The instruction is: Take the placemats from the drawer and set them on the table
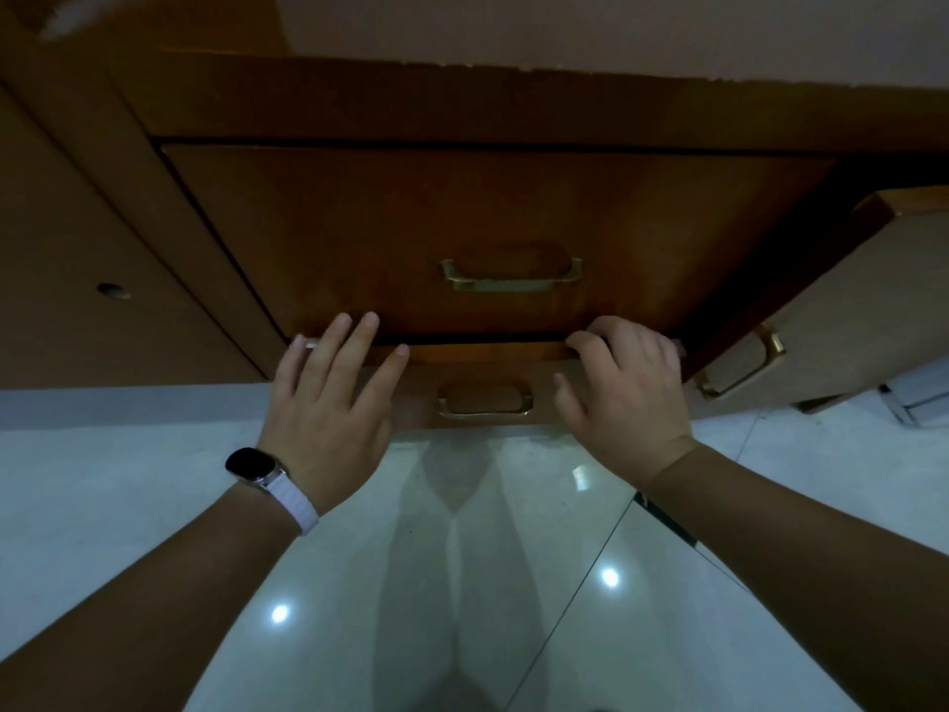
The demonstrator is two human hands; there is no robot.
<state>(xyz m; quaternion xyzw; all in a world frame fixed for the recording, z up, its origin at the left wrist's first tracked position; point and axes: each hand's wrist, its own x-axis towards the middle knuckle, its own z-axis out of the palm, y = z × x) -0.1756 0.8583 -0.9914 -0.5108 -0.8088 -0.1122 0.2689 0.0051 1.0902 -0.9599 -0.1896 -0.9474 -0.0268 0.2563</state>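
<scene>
Floor: glossy white tiled floor (pixel 154 506) closest to me, with two bright spots of lamp light mirrored in it; both bare forearms reach out over it.
Wrist: a dark-faced watch on a white strap (pixel 251 467) sits on the left wrist.
Left hand (pixel 328 408): fingers straight and spread, laid flat against the top edge of the low brown wooden drawer (pixel 416 398).
Right hand (pixel 626 398): fingers curled over that same top edge, near its right end, gripping it.
Drawer: its top edge shows as a thin strip under a dark gap; its brass bar handle (pixel 485 403) lies between the two hands, untouched.
Placemats: the drawer's inside is hidden, so I cannot tell where they lie.
Above: a taller brown wooden drawer front (pixel 462 208) with its own brass handle (pixel 511 277).
Sides: a pale wooden panel with a brass handle (pixel 847 310) angles out at the right; a brown panel with a round hole (pixel 110 290) stands at the left.
Farthest: plain pale wall (pixel 616 28).
</scene>
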